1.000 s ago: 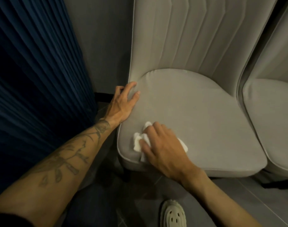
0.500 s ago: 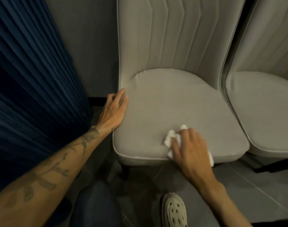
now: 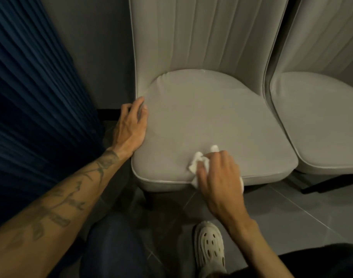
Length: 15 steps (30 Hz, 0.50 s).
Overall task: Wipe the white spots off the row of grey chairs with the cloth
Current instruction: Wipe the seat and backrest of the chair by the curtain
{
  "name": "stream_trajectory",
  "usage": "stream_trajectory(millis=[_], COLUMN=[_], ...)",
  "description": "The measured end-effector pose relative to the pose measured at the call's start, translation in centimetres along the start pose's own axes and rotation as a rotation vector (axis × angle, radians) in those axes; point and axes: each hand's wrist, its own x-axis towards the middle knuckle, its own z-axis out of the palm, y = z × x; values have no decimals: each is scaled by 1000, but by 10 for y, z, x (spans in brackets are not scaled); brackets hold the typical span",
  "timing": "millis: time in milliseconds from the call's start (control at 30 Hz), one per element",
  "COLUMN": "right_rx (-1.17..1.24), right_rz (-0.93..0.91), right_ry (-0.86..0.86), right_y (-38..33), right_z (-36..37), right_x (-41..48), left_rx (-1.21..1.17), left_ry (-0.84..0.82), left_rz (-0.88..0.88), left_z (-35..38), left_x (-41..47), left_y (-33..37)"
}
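Note:
A grey padded chair (image 3: 207,117) with a ribbed back fills the middle of the view. My right hand (image 3: 219,177) presses a crumpled white cloth (image 3: 197,163) onto the front edge of its seat, fingers curled over the cloth. My left hand (image 3: 131,127) rests flat against the seat's left side, fingers straight. A few faint white specks (image 3: 204,71) show where the seat meets the back. A second grey chair (image 3: 320,121) stands close on the right.
A dark blue pleated curtain (image 3: 37,101) hangs at the left, beside a grey wall (image 3: 95,47). Grey floor tiles (image 3: 304,213) lie below the chairs. My pale perforated shoe (image 3: 210,245) and a dark trouser knee (image 3: 113,247) are under the seat's front.
My right hand slid the cloth from the seat's front left towards its front middle. The left hand stayed on the seat's side. The view shifted a little.

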Motion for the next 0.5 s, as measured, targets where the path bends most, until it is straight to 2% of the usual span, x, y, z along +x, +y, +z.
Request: stream_trajectory(millis=[67,133,167,300,400,500], right_rx=[-29,-38,-28,56,74,62], right_rz=[115,186,162,-137,-177,-132], right_ry=[-28,-6,-4,-73,-61,-58], right_y=[9,-16,-39,-115,-102,-76], right_z=[-1,6,12,36,34,27], right_x=[-1,1,3,11,15,4], left_rx=[-3,6,13,21,19,6], left_ry=[3,21,32,19,9,3], left_rz=[5,-2,-7,-23,-17,-5], left_z=[0,1,2,2,2,2], left_x=[0,0,0,3,4,2], left_y=[1,2,2,-1,-2,-3])
